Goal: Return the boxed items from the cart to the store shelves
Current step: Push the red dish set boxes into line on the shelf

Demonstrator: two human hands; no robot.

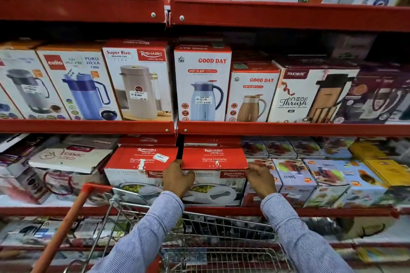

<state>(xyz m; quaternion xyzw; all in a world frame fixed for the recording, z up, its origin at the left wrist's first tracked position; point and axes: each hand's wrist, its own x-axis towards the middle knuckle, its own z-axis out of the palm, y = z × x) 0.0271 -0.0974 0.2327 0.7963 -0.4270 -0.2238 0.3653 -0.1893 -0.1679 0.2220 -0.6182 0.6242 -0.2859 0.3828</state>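
— Where's the box from the cart?
— The red-topped Rishabh box [214, 175] sits on the red shelf [288, 211] directly above the wire cart [199, 239], pressed against a matching box [135, 168] to its left.
— And the hands?
— The left hand [177, 178] clasps the Rishabh box's left front corner, fingers curled over its top edge. The right hand [260, 178] grips its right edge, beside the juicer boxes [295, 179].
— The cart?
— Its orange handle [66, 224] slants below the matching box.

Left hand [177, 178] and right hand [260, 178] grip a Rishabh box [214, 158] (red-topped) on the shelf [288, 211].
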